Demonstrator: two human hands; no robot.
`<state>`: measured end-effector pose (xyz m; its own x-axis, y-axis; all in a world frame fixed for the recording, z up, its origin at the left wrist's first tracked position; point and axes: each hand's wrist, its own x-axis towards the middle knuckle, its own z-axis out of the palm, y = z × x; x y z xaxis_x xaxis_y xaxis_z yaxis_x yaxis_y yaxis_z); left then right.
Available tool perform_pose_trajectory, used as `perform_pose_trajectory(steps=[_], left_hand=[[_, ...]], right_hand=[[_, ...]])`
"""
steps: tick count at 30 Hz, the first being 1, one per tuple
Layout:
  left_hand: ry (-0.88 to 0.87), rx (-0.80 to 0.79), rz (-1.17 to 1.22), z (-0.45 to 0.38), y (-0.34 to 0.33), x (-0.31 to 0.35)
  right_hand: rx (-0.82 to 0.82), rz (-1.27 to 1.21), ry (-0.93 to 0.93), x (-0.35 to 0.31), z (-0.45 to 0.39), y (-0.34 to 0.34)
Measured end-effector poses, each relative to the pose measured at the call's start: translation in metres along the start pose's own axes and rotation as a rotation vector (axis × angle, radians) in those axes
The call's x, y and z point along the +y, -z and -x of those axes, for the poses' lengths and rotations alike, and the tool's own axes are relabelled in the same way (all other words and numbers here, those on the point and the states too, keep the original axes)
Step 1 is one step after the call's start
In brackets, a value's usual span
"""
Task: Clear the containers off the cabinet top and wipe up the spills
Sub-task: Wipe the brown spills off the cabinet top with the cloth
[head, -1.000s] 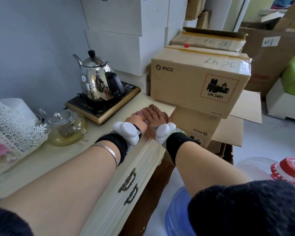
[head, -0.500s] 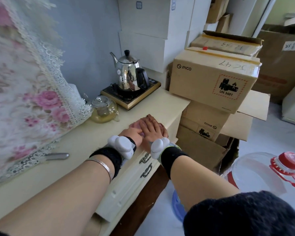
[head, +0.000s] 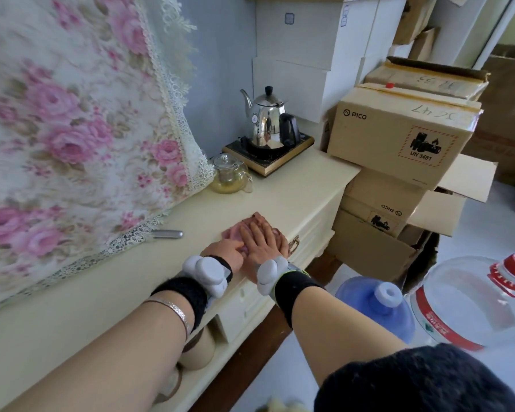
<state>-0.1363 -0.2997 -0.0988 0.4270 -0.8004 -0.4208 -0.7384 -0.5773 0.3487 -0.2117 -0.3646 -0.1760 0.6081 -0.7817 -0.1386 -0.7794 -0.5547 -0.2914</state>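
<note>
Both forearms bare, reaching toward 12 o'clock, converging. Each wrist carries a black band and a white device; a thin bracelet sits on the left forearm. Right hand (head: pixel 263 243) lies flat, palm down, fingers straight and together, pointing to 11 o'clock. Left hand (head: pixel 228 251) just at its 9 o'clock, touching, fingers tucked under the right hand.

The cabinet top (head: pixel 295 188) is pale cream. The cloth (head: pixel 235 231) near its front edge is pink. The hanging cover (head: pixel 72 129) has pink roses and white lace. The kettle (head: pixel 265 120) is shiny silver with a black handle
</note>
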Motion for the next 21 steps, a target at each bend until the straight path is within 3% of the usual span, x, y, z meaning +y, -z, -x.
perform_pose_trajectory(steps=[21], left_hand=[[0.218,0.015,0.002,0.148,-0.004,-0.144]], right_hand=[[-0.102,0.013,0.253,-0.149,0.103,-0.070]])
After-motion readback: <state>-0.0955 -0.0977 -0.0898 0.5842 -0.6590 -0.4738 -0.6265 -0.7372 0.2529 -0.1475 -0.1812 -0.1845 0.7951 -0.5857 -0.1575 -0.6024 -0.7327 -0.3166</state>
